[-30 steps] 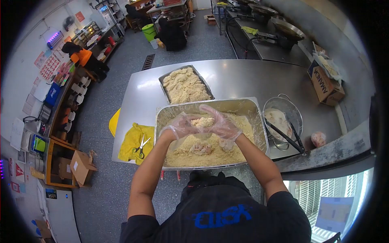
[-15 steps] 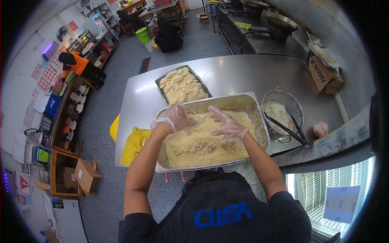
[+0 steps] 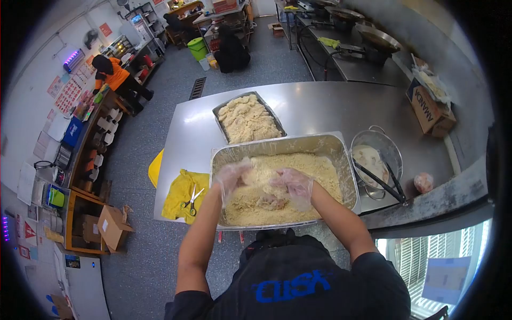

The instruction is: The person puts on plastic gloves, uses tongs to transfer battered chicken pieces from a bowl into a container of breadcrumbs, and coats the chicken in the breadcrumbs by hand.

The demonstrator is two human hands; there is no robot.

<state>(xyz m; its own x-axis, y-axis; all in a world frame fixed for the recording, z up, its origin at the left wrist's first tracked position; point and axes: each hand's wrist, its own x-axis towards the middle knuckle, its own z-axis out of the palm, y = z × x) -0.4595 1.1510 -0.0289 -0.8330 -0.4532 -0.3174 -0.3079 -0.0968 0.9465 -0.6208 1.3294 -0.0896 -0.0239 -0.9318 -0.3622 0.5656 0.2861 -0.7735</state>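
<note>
Left hand (image 3: 233, 177), clear plastic glove: blurred; I cannot tell whether it grasps anything. Right hand (image 3: 293, 184), same glove: fingers bent inward over crumbs; I cannot tell whether it clasps any. Crumb coating (image 3: 317, 164): spread along the metal tub (image 3: 319, 141), under and between both hands. Coated piece (image 3: 271, 202): in the tub, amid the crumbs, on the wearer's side of the hands. Beyond the tub: one tray (image 3: 221, 127), heaped with coated food (image 3: 248, 120). To my right: round metal bowl (image 3: 393, 152), black tongs (image 3: 376, 178) resting across it. To my left: scissors (image 3: 192, 202) on yellow cloth (image 3: 175, 200).
</note>
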